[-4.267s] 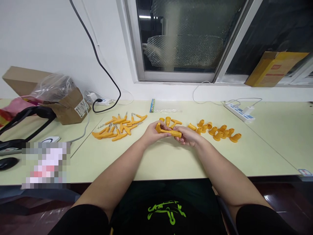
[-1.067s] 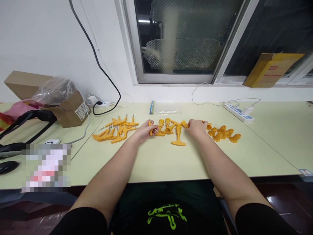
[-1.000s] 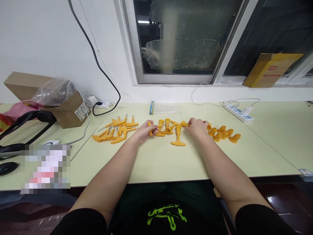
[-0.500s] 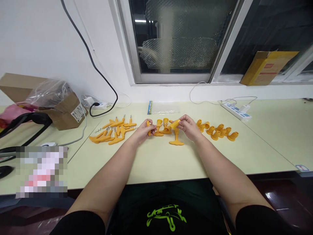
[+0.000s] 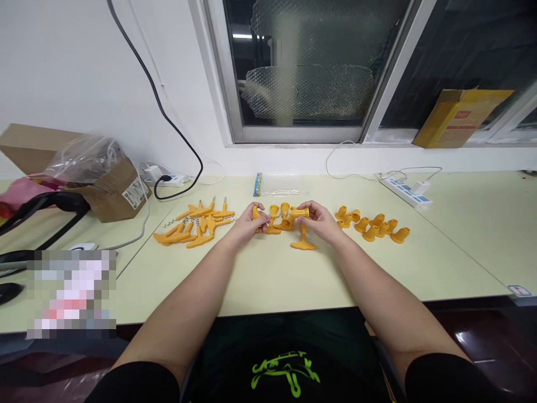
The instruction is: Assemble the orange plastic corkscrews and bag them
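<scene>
The person is at 6 o'clock of the table (image 5: 268, 280), and both bare arms reach out over it. The left arm leans toward 1 o'clock and the right arm leans toward 11, so the hands come near each other but do not touch. The left hand (image 5: 250, 225) has its fingers curled closed around a yellow handle (image 5: 255, 212). Its silver screw seems to point to 3 o'clock, but it is small and hard to see with other yellow things behind it. The right hand (image 5: 322, 220) has its thumb and fingers pinched closed on one end of a yellow tube (image 5: 299, 212). The tube lies sideways, and its free end points to 9 o'clock, at the left hand.

From the tube, a yellow T-shaped piece (image 5: 304, 245) lies near, at 6 o'clock. From the left hand, a pile of handles with screws (image 5: 207, 225) is at 9 o'clock. From the right hand, more yellow tubes (image 5: 371, 233) sit at 3 o'clock. A clear bag (image 5: 282, 186) lies flat at 12, past both hands.
</scene>
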Demonstrator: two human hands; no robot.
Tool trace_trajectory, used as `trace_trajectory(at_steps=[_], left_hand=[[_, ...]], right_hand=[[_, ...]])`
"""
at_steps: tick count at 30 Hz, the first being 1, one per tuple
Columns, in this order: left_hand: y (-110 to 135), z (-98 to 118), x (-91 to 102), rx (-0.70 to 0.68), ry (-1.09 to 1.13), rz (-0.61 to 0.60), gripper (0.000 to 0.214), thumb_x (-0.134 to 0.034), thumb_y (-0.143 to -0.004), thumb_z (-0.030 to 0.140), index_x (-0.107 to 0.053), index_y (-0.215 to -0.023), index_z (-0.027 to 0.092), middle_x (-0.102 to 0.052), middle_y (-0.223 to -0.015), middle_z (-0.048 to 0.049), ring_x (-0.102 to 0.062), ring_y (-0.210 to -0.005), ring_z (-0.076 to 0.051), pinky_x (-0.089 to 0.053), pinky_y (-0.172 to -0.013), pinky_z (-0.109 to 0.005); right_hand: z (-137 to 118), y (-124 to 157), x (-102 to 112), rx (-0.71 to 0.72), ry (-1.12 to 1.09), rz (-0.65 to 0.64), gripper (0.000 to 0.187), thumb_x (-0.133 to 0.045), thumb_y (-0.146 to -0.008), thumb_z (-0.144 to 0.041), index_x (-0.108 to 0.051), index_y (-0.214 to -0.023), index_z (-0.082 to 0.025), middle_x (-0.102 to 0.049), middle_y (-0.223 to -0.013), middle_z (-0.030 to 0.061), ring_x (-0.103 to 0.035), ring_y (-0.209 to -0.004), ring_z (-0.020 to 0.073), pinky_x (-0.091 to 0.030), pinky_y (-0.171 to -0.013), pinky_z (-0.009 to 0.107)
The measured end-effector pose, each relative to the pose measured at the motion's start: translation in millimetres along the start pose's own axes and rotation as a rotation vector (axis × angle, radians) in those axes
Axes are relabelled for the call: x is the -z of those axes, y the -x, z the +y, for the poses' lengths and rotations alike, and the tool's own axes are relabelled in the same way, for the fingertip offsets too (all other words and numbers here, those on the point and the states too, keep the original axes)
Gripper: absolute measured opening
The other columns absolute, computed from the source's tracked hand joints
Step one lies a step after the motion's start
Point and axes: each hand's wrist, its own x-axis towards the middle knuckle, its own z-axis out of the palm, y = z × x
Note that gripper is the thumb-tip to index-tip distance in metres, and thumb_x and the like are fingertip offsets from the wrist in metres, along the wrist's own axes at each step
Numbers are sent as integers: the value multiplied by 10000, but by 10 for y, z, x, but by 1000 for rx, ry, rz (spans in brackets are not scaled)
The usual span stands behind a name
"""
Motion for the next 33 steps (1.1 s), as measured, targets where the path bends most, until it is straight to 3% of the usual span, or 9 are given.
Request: trace_trajectory(at_steps=[7,10,15,21,23,25,28,30,33], left_hand=[[19,-60,-90,39,-32,-78,533,-866,-723,381,-443,-1016,241,-655,-825,44,-639,-589,-98,-409,-552,-211],[30,-68,-139,88,36,-67,569,-889,-710,373,-398,-964,240,-685,-880,21,-697,-679,-125,-427,-567,-199],[73,-55,-216,-151,-3,-79,617,-915,-698,344,-348,-922,244,-724,-870,5,-718,-770,-156,-565,-739,-295],[159,-19,-294,-338,-186,-88,538,-892,-734,343,-390,-894,229,-763,-1011,-80,-726,-1031,-235,-589,-870,-384],[152,-10,-299,-332,-183,-79,539,-891,-734,350,-389,-888,229,-764,-963,-70,-732,-1010,-235,-584,-872,-383],[122,-5,-290,-294,-145,-45,556,-894,-730,355,-376,-894,233,-755,-920,-49,-737,-967,-220,-581,-874,-378],[77,-3,-260,-197,-47,-7,586,-896,-726,385,-357,-906,240,-715,-844,-1,-733,-860,-184,-583,-873,-379],[79,3,-246,-172,-19,-9,591,-893,-725,412,-357,-907,243,-695,-821,12,-718,-807,-170,-584,-852,-376],[144,14,-260,-288,-152,19,565,-915,-692,392,-407,-887,241,-713,-888,-26,-694,-841,-178,-563,-854,-358]], right_hand=[[72,40,-132,149,131,-98,215,-728,-827,-305,-711,-1029,-234,-639,-1131,60,-624,-1100,233,-546,-899,368],[47,57,-170,153,132,-99,230,-753,-831,-337,-721,-1036,-236,-662,-1117,63,-651,-1068,232,-559,-885,366],[-61,57,-253,-134,-45,-78,346,-806,-787,-472,-662,-961,-210,-675,-766,1,-637,-626,161,-570,-629,316],[-219,74,-316,-551,-177,-93,390,-685,-849,-590,-579,-850,-214,-559,-574,-26,-455,-430,114,-374,-363,226],[-249,97,-295,-509,-131,-121,384,-646,-873,-594,-598,-904,-215,-597,-639,-3,-505,-474,133,-434,-409,255],[-258,119,-265,-271,-21,-101,367,-716,-835,-536,-621,-1001,-222,-677,-864,41,-622,-657,167,-546,-580,303],[-236,129,-243,62,161,-29,396,-805,-763,-435,-645,-1071,-244,-676,-1070,52,-651,-890,202,-562,-800,345],[-211,115,-259,23,132,-22,359,-796,-761,-441,-650,-1019,-239,-673,-920,30,-640,-803,197,-560,-757,346],[-195,83,-304,-281,-110,-41,312,-751,-778,-478,-619,-912,-229,-620,-708,-6,-545,-571,143,-516,-555,286]])
